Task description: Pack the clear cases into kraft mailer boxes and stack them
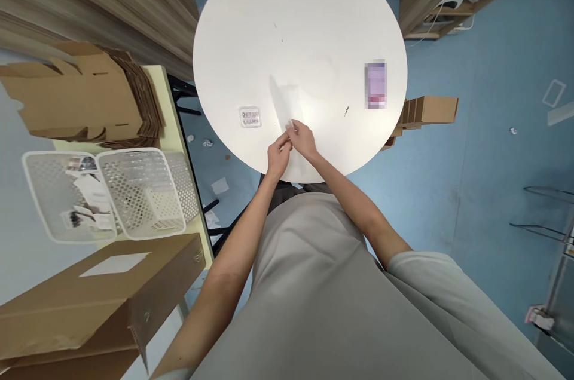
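Near the front edge of the round white table (314, 15), my two hands meet. My right hand (303, 139) is closed in a pinch at the lower end of a thin translucent sheet (283, 99), perhaps plastic film or a bag, that extends away from me. Just left of it, touching, my left hand (278, 156) has its fingers pressed together at the same end; the exact grip is partly hidden. To the left on the tabletop lies a small see-through case (250, 117) with rows of tiny dark pieces inside.
A blurred purple rectangular item (375, 85) lies at the table's right. On a side table at left are flattened cardboard boxes (85, 96), two white baskets (141, 192) and a large carton (103, 290). More cardboard boxes (430, 110) stand beyond the right edge.
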Demonstrator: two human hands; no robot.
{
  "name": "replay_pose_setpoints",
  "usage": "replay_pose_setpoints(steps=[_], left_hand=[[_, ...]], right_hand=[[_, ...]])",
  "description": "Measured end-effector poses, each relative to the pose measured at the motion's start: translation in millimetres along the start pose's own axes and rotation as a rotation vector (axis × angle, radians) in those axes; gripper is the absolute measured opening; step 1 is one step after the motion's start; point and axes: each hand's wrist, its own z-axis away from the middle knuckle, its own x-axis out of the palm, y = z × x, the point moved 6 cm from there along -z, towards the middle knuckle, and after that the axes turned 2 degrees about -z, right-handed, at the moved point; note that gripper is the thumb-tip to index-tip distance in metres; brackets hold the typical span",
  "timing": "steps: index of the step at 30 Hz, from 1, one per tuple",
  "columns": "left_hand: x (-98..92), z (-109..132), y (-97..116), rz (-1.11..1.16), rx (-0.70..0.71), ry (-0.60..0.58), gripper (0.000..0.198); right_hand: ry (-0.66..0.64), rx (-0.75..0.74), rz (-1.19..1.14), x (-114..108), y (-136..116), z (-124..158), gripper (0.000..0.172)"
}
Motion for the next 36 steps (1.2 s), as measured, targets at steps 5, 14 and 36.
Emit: replay_pose_setpoints(steps=[5, 14, 36], left_hand=[[-40.1, -8.2, -31.9, 0.125, -0.208, 0.259, 0.044], [-7.0, -30.6, -29.2, 0.272, -0.213, -0.130, 0.062], [-40.7, -97.8, -36.3, -0.396, 0.018, 0.244, 0.041]], right_hand=[[-0.120, -0.055, -0.127, -13.9, -15.7, 5.0, 0.052], [-0.058, -0.053, -0.161, -85.2, -21.2, 13.3, 0.052], [0.292, 0.043, 0.461, -92.6, 50.9, -67.4, 0.058]])
